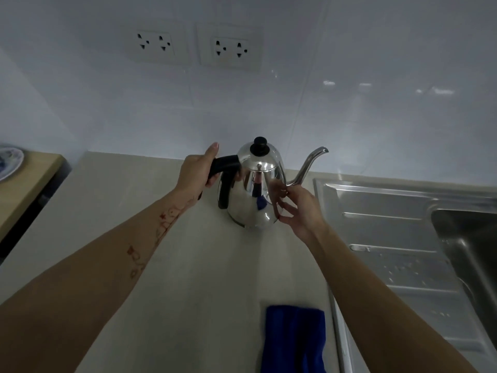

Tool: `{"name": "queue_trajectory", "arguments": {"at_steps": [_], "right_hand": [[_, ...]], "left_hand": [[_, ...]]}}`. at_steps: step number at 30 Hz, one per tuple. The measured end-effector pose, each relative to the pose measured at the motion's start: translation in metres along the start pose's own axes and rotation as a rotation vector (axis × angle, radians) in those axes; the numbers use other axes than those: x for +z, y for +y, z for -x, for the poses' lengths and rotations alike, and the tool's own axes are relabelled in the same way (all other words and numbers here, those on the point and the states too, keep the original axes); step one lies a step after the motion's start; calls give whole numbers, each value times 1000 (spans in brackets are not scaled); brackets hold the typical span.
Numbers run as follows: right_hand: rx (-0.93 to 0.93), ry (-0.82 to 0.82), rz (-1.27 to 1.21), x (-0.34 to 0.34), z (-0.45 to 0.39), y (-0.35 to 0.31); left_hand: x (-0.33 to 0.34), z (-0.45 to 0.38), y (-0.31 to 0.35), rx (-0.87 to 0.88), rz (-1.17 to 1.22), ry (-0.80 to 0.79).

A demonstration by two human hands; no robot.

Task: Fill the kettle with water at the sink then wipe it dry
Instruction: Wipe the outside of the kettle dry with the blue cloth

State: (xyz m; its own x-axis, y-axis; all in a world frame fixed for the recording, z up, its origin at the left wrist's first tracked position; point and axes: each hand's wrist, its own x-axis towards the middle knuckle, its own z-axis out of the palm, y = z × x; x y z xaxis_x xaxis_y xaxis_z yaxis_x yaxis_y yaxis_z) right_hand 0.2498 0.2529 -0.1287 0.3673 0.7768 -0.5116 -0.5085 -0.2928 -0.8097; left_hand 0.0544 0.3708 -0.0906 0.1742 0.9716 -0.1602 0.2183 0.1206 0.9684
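Observation:
A shiny steel gooseneck kettle (254, 195) with a black lid knob and black handle stands on the beige counter near the back wall, its spout pointing right. My left hand (197, 170) is closed around the black handle. My right hand (298, 208) is beside the kettle's right side, fingers spread and touching the body near the spout base, holding nothing. A folded blue cloth (293, 340) lies on the counter at the front. The steel sink (403, 224) with its drainboard is to the right, its basin at the far right edge.
Two double wall sockets (193, 48) sit on the white tiled wall above the kettle. At the far left a wooden surface (24, 189) holds a patterned plate (9, 162). Water droplets dot the drainboard.

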Motion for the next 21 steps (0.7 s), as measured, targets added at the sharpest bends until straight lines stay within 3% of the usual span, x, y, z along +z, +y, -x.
{"name": "queue_trajectory", "arguments": {"at_steps": [8, 21], "right_hand": [[8, 70, -109, 10, -44, 5], [16, 100, -146, 7, -57, 14]], "left_hand": [[12, -49, -16, 32, -52, 6], [20, -59, -22, 55, -169, 70]]}}
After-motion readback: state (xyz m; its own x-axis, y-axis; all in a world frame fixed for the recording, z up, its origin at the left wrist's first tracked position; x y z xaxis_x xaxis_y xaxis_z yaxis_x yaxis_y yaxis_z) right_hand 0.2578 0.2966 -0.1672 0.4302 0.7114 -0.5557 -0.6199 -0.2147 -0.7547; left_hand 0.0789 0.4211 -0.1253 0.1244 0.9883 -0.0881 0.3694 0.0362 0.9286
